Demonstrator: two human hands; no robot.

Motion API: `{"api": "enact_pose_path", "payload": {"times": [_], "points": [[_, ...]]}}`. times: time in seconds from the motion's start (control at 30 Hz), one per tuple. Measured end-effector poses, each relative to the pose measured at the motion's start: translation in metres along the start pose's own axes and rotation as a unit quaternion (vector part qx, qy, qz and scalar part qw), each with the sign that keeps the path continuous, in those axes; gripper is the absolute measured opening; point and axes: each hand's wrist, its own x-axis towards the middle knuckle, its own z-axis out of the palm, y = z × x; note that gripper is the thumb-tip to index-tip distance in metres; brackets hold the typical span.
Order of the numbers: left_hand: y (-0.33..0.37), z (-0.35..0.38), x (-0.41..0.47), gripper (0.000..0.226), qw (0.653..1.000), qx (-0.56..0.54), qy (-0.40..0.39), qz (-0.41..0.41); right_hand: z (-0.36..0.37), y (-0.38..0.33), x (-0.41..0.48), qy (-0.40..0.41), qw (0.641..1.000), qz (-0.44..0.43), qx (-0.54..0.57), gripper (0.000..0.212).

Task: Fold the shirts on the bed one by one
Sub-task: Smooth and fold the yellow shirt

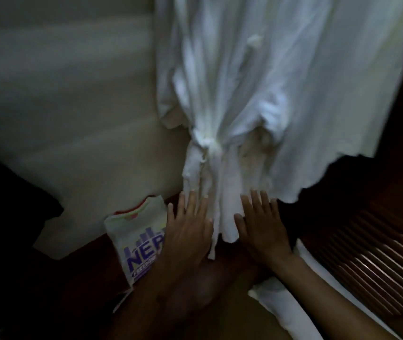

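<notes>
A large white shirt point(281, 82) lies crumpled and spread over the bed, its bunched part running down the middle to a narrow end near me. My left hand point(188, 231) lies flat with straight fingers at the left edge of that narrow end. My right hand point(261, 227) lies flat at its right edge, fingers spread. A folded white shirt with purple letters and a red collar point(136, 239) sits just left of my left hand, partly hidden by it.
The pale bed sheet point(72, 106) fills the left and top. A dark cloth point(6, 204) lies at the left. Dark wooden slats point(379, 261) run along the right. A white pillow or cloth point(291, 307) lies near my right forearm. The scene is dim.
</notes>
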Motion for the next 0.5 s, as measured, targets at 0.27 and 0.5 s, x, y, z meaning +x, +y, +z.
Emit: {"api": "enact_pose_path", "payload": {"times": [0.27,0.5], "points": [[0.142,-0.047,-0.011,0.076,0.949,-0.028,-0.017,0.314,-0.084,0.052,-0.173,0.074,0.950,0.299,-0.060,0.071],[0.287,-0.045,-0.115,0.081,0.835,0.000,-0.060,0.547,-0.100,0.056,-0.369,0.115,0.819,0.554,-0.101,0.066]]}}
